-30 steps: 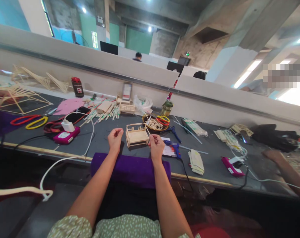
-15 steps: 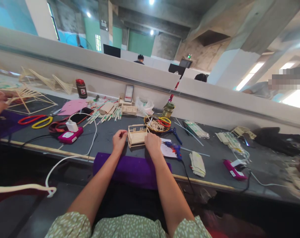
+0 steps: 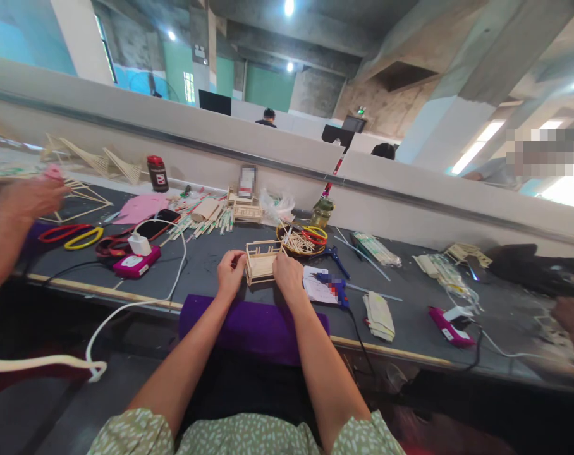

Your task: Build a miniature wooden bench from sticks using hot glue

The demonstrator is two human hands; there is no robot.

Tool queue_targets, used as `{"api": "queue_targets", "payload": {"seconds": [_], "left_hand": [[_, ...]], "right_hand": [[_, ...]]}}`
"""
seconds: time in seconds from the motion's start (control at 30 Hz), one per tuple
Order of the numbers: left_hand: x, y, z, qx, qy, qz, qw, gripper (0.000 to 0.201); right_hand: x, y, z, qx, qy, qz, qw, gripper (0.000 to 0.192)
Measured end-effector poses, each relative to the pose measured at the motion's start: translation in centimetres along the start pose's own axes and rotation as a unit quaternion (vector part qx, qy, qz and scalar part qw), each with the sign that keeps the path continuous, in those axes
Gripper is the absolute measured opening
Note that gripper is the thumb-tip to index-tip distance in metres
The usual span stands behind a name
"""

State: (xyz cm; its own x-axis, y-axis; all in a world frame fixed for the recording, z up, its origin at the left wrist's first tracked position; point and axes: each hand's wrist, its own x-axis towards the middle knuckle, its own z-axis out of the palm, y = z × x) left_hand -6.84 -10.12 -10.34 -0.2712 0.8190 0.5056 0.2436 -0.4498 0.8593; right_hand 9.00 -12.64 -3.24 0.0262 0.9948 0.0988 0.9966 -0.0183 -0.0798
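Observation:
A small box-like model made of thin wooden sticks (image 3: 261, 270), with a railing along its far side, sits in front of me on the dark table. Its right end is gripped by my right hand (image 3: 289, 276), whose fingers hide that corner. My left hand (image 3: 231, 273) is closed at the left end, fingertips against the frame's upright; whether a small piece is also pinched there I cannot tell. Just behind the model stands a round basket (image 3: 310, 253) of short sticks, with yellow-and-red-handled scissors (image 3: 318, 235) on top.
A blue glue gun (image 3: 332, 284) lies on white paper right of my hands, near a folded cloth (image 3: 378, 316). Purple fabric (image 3: 249, 322) covers the near edge. Left are a magenta power block (image 3: 136, 260) with a white cable, scissors (image 3: 83, 236) and a co-worker's hand (image 3: 31, 199).
My left hand has come slightly right, up against the model's end. My right hand has shifted a little left along it. The co-worker's hand at left has moved right, holding something pink.

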Motion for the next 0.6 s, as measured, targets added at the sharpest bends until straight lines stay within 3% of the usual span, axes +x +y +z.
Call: {"api": "queue_targets", "payload": {"seconds": [0.17,0.27,0.4,0.6], "left_hand": [[-0.4,2.3,-0.1,0.090,-0.017,0.152,0.984,0.022],[-0.4,3.7,0.1,0.123,-0.073,0.207,0.968,0.023],[0.3,5.2,0.0,0.121,-0.086,0.203,0.968,0.019],[0.5,7.2,-0.4,0.070,-0.093,0.181,0.976,0.015]], "right_hand": [[-1.2,0.1,-0.9,0.063,0.158,-0.163,0.972,0.021],[-1.3,0.3,-1.6,0.073,0.175,-0.221,0.957,0.023],[-0.9,0.6,-2.4,0.110,0.175,-0.250,0.946,0.021],[-0.4,0.7,-2.9,0.299,0.193,-0.293,0.887,0.020]]}}
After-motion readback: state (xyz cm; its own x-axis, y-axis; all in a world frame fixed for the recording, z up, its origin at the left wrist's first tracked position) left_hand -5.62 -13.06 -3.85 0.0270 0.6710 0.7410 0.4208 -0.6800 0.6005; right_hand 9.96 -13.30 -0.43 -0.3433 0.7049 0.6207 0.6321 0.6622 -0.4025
